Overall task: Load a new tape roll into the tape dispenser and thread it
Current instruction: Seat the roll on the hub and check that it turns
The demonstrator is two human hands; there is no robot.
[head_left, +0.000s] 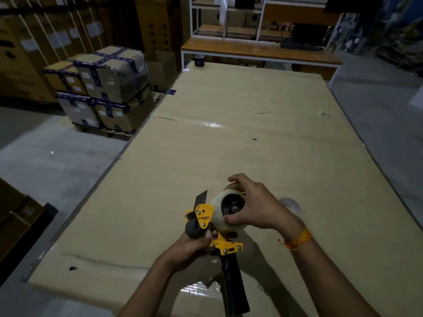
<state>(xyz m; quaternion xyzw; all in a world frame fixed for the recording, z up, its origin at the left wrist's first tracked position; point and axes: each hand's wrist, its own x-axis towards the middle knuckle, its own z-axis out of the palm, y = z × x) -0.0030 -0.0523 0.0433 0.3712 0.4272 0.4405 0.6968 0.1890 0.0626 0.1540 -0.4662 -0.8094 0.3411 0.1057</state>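
Observation:
A yellow tape dispenser (225, 244) with a long black handle is held low over the cardboard-covered table (251, 143). My left hand (194, 248) grips its front part beside the black roller and the yellow side plate. A clear tape roll (216, 203) sits on the dispenser's black hub. My right hand (253, 209) wraps over that roll, fingers on its far rim and thumb on its near edge. The dispenser's blade end points up and left.
A small clear tape roll (291, 204) lies on the table just right of my right wrist. A dark roll (199, 60) stands at the table's far left corner. Stacked taped cartons (103, 90) sit on the floor to the left, a wooden bench (258, 50) beyond the table.

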